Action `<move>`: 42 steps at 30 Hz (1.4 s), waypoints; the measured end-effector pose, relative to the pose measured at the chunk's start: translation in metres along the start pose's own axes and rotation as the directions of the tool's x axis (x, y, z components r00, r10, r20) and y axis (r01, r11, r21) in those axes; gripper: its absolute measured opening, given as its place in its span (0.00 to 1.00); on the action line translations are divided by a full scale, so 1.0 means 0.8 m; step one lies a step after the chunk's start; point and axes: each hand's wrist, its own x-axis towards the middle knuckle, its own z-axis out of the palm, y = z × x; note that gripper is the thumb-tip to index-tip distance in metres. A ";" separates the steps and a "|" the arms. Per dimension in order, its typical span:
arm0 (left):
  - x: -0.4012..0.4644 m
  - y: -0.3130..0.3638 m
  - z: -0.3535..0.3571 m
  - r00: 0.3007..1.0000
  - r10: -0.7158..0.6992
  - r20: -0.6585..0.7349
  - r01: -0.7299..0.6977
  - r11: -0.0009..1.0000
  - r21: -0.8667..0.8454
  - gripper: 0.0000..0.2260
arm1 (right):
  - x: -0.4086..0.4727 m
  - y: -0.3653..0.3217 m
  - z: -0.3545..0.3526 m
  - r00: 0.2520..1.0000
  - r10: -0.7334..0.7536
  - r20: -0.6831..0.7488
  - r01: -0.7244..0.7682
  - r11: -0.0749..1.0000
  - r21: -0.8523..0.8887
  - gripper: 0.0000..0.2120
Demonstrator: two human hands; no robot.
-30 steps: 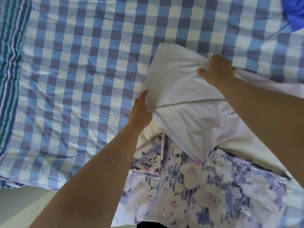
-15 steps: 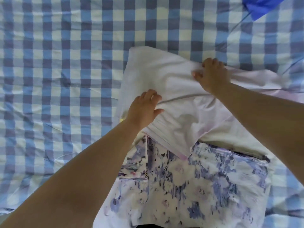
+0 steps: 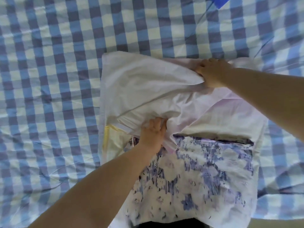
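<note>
White cloth (image 3: 144, 83) lies on the checked bedspread (image 3: 49, 79), overlapping the far end of the floral pillow (image 3: 205, 178); left grip (image 3: 153, 132) bunches its near fold, fingers curled in; right grip (image 3: 212, 73) clutches its far right edge; fingertips buried in folds; blue item (image 3: 220, 1) cut off at top; left grip has shifted from the cloth's left edge toward its middle.

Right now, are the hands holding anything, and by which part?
Yes, both hold the white cloth. The left hand grips a bunch at its near edge, and the right hand grips a gathered fold near its far edge.
</note>
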 end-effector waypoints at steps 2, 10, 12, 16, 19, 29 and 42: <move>0.014 -0.016 -0.014 0.998 0.048 -0.046 -0.053 0.991 -0.122 0.26 | 0.009 0.006 -0.021 0.969 0.048 0.241 -0.079 0.989 0.122 0.27; 0.057 -0.214 -0.156 0.720 -0.670 -0.180 0.212 0.460 -0.862 0.05 | -0.005 -0.002 -0.044 0.693 0.413 -0.590 -0.095 0.864 0.494 0.14; 0.074 -0.240 -0.166 0.718 -0.664 -0.209 0.292 0.560 -0.775 0.09 | -0.017 -0.026 -0.014 0.674 0.133 -0.727 0.140 0.943 0.302 0.19; 0.103 -0.241 -0.173 0.685 -0.728 0.020 0.383 0.337 -0.860 0.30 | -0.030 -0.031 0.043 0.796 0.260 -0.547 -0.089 0.944 0.319 0.28; 0.112 -0.229 -0.172 0.746 -0.627 0.226 0.440 0.208 -0.874 0.40 | -0.028 0.010 0.058 0.777 0.505 -0.375 -0.313 0.828 0.466 0.29; 0.125 -0.183 -0.170 0.753 -0.372 -0.544 0.200 0.916 -0.349 0.33 | -0.064 0.048 0.062 0.717 -0.027 -0.696 0.120 0.989 0.086 0.18; 0.173 -0.051 -0.207 0.897 0.315 -0.311 -0.274 0.947 0.169 0.16 | -0.113 0.155 0.032 0.936 0.351 -0.037 -0.343 0.929 0.137 0.24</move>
